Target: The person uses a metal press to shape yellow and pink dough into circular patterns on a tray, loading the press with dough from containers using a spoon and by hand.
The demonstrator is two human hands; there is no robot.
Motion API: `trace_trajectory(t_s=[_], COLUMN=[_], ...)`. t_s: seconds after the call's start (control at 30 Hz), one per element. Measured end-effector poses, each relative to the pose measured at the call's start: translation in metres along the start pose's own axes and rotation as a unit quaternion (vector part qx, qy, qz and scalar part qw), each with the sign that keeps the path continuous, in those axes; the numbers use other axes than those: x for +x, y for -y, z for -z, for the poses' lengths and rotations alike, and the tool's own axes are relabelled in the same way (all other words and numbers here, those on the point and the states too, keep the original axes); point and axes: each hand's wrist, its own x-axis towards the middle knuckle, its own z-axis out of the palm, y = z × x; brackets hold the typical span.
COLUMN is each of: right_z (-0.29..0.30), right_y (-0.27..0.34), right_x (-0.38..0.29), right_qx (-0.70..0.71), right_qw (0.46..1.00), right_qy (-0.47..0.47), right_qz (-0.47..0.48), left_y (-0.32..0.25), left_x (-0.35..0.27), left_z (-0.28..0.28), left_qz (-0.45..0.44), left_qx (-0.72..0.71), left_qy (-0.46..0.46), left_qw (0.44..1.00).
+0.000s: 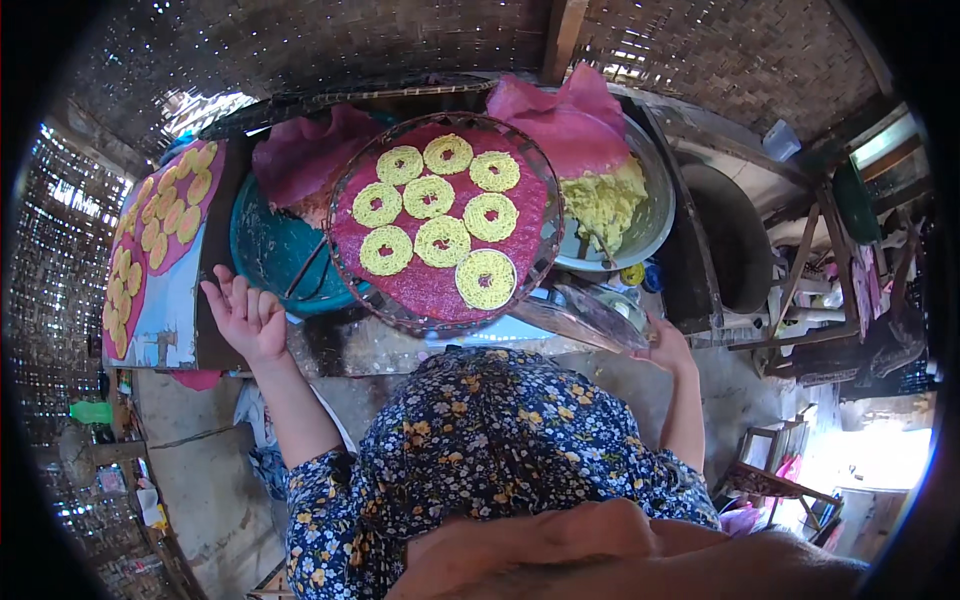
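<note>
My left hand [251, 319] is raised at the left of the work surface, fingers loosely curled, with nothing visible in it. My right hand [667, 346] grips the end of a wooden press [574, 322] with two long levers. The press reaches to the lower right of a round woven tray [556, 244] lined with dark red cloth [420, 289]. Several yellow dough rings [442, 240] of fine strands lie on the cloth. One ring at the lower right [486, 279] sits within a thin whitish circular rim. The press's far end is partly hidden by the tray.
A teal basin [251, 247] with pink cloth [311, 154] stands left of the tray. On the right, a grey basin [660, 202] holds yellow dough [607, 199] partly under pink cloth. More rings [172, 216] lie on a board at far left. A dark round vessel [724, 240] stands right.
</note>
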Motion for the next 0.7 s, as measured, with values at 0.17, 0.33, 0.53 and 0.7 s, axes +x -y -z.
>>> trace_trajectory(t_s=[0.17, 0.33, 0.53, 0.7], right_z=[-0.024, -0.054, -0.109, -0.107], right_y=[-0.013, 0.015, 0.055, 0.087], right_x=[0.011, -0.007, -0.003, 0.023], right_qx=[-0.107, -0.172, -0.115, -0.199], right_qw=[0.991, 0.952, 0.946, 0.956], right_qy=[-0.069, -0.23, -0.203, -0.109], right_qz=[0.027, 0.108, 0.226, 0.186], left_y=[0.022, 0.031, 0.038, 0.041], left_x=[0.002, -0.01, -0.011, -0.036], left_z=[-0.003, -0.009, -0.018, -0.034], left_qz=[0.029, 0.042, 0.042, 0.005], left_qx=[-0.012, -0.012, -0.007, 0.024], left_qy=[0.011, 0.004, -0.009, -0.066], left_qw=[0.999, 0.999, 0.999, 0.998])
